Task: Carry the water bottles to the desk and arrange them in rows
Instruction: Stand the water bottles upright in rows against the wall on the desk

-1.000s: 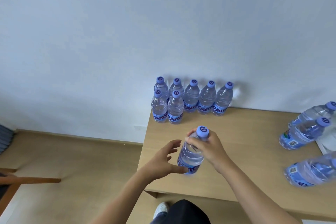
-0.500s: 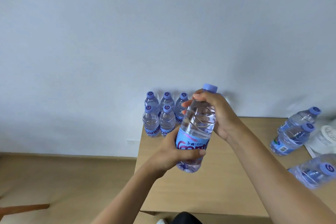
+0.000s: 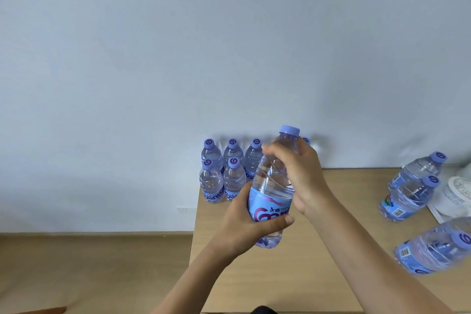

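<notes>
A clear water bottle (image 3: 274, 194) with a blue label and purple cap is raised upright above the wooden desk (image 3: 293, 280). My left hand (image 3: 244, 224) grips its lower half around the label. My right hand (image 3: 298, 173) wraps around its upper part just below the cap. Behind it, several matching bottles (image 3: 221, 176) stand in two rows at the desk's back left corner against the wall; my hands hide some of the back row. Three more bottles (image 3: 410, 188) stand or lean at the right side of the desk.
A white lidded container (image 3: 458, 191) sits on paper at the desk's right edge. The desk's left edge (image 3: 195, 237) drops to a wooden floor (image 3: 94, 270). A pale wall (image 3: 229, 46) rises directly behind the desk.
The bottle went from low over the desk to raised in front of the rows. My left hand moved from touching its base to gripping the label. Between the last two frames little moved.
</notes>
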`<state>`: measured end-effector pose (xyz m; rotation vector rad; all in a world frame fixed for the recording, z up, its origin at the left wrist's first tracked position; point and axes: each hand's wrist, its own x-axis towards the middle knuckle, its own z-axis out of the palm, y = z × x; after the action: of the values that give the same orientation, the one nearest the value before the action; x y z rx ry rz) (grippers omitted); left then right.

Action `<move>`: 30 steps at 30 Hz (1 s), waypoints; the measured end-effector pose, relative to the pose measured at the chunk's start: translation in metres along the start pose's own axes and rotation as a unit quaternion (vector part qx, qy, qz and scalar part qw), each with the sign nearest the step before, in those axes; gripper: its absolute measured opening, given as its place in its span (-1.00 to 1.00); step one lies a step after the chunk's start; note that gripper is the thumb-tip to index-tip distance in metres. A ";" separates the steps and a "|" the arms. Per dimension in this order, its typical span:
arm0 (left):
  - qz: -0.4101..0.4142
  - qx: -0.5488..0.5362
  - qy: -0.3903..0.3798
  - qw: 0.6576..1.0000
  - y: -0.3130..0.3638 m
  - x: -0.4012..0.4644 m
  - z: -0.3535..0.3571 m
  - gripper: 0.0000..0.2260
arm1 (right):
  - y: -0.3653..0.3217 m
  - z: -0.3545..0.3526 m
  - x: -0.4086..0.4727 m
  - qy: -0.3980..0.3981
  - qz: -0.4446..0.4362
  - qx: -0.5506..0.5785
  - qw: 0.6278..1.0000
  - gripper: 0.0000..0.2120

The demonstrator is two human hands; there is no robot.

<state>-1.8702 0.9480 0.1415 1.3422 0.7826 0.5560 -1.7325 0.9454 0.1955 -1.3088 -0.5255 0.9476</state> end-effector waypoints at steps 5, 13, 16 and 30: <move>0.012 0.007 -0.018 1.000 0.006 0.001 -0.004 -0.53 | -0.008 0.002 0.002 -0.010 0.007 0.010 1.000 -0.86; 0.025 0.020 0.004 0.999 0.011 0.004 -0.010 -0.46 | -0.026 0.007 0.014 -0.034 0.035 0.054 0.997 -0.78; 0.019 0.007 -0.008 1.000 0.015 0.006 -0.013 -0.48 | -0.031 -0.001 0.022 -0.095 0.049 0.040 0.993 -0.77; -0.016 -0.022 -0.075 0.997 0.025 0.014 -0.004 -0.58 | -0.035 -0.008 0.039 -0.094 0.022 0.030 0.995 -0.88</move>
<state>-1.8625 0.9655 0.1634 1.3137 0.6636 0.4393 -1.6951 0.9740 0.2202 -1.1886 -0.6095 1.1221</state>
